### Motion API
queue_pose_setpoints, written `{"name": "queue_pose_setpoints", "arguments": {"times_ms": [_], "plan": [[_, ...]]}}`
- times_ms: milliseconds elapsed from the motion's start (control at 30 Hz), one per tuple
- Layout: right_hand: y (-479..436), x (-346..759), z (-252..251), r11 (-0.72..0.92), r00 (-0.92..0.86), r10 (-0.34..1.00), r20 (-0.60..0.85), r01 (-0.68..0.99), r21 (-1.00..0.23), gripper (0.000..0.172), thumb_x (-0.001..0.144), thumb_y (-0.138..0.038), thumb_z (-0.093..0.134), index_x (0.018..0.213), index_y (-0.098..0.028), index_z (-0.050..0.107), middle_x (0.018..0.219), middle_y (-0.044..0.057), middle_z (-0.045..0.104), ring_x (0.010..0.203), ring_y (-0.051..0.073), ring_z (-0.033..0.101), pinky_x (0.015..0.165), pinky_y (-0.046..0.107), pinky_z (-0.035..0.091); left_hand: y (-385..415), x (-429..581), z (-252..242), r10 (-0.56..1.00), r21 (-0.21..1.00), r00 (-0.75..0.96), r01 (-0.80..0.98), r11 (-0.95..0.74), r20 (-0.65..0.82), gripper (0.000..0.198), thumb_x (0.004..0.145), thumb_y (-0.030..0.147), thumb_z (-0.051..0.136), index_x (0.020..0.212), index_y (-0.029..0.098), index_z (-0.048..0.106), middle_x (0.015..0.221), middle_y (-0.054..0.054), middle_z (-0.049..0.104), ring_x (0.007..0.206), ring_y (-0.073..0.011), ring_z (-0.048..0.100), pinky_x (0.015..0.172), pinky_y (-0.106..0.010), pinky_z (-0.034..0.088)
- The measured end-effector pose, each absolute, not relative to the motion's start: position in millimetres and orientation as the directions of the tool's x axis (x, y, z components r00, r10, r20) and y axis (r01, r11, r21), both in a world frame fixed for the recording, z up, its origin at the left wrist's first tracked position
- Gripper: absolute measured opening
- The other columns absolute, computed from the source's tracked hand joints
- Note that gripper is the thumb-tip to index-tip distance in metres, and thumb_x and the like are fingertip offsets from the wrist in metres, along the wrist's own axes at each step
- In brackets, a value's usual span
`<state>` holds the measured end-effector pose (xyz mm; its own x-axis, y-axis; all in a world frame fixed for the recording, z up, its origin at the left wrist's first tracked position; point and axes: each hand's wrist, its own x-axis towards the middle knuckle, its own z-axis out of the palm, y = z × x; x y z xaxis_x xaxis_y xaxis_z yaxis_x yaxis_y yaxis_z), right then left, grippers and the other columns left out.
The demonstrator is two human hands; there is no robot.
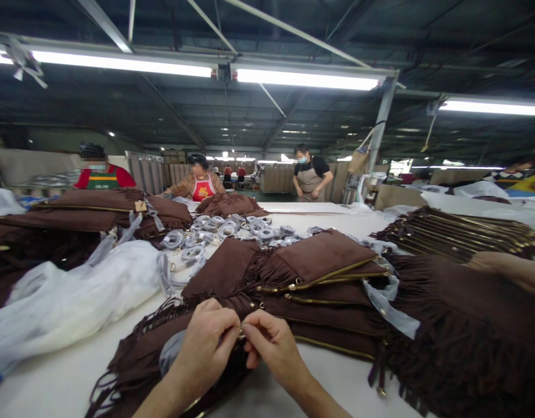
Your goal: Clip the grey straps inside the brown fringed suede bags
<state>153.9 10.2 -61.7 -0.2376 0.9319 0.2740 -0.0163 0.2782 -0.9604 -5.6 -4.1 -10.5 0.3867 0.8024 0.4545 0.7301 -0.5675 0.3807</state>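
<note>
Both my hands meet over a brown fringed bag point(149, 348) at the front of the table. My left hand point(206, 337) is closed, thumb and forefinger pinching a small metal piece. Close against it, my right hand point(273, 345) pinches at the same small piece; its exact shape is hidden by the fingers. A grey wrapped roll point(170, 350) shows partly behind my left wrist. Just beyond my hands lies a stack of brown bags point(328, 255) with gold zips and fringes, a strip of translucent wrap point(391, 307) hanging over its right side.
Coiled grey wrapped straps point(227, 229) lie behind the stack. White plastic point(88, 290) and more brown bags point(97, 209) are at left. Zipped bags point(459, 232) lie at right, where another person's hand point(506, 267) touches brown fabric. Several people stand farther back.
</note>
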Motion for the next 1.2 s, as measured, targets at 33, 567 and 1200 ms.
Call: {"name": "queue_pose_setpoints", "arguments": {"times_ms": [33,567,1200], "plan": [[9,155,-61,0.318,-0.251,0.921,0.299,0.035,-0.948,0.031,0.086,-0.045,0.056,0.074,-0.016,0.058,0.055,-0.004,0.056,0.039,0.009,0.058,0.039,0.015,0.04,-4,-5,-11,0.797,0.371,0.394,0.73,-0.574,0.458,0.028,0.089,0.02,0.044,0.062,0.019,0.053,0.066,-0.002,0.059,0.074,-0.0194,0.051,0.076,-0.035,0.037],[12,167,-52,0.436,-0.343,0.869,0.355,0.194,-0.879,0.018,0.087,-0.025,0.051,0.072,-0.018,0.058,0.057,-0.005,0.057,0.045,0.01,0.06,0.045,0.015,0.043,-5,-23,-2,0.8,0.301,0.49,0.75,-0.589,0.346,0.019,0.079,0.018,0.054,0.096,0.021,0.061,0.103,-0.005,0.063,0.099,-0.023,0.053,0.086,-0.035,0.041],[-15,181,-21,0.335,-0.372,0.901,0.224,0.266,-0.904,0.017,0.078,-0.031,0.063,0.088,-0.018,0.058,0.066,-0.004,0.057,0.053,0.012,0.054,0.046,0.02,0.042,-72,-69,11,0.852,0.261,0.433,0.821,-0.507,0.293,0.079,0.066,0.025,0.071,0.136,0.022,0.036,0.136,-0.012,0.048,0.123,-0.0304,0.045,0.104,-0.045,0.038]]}}
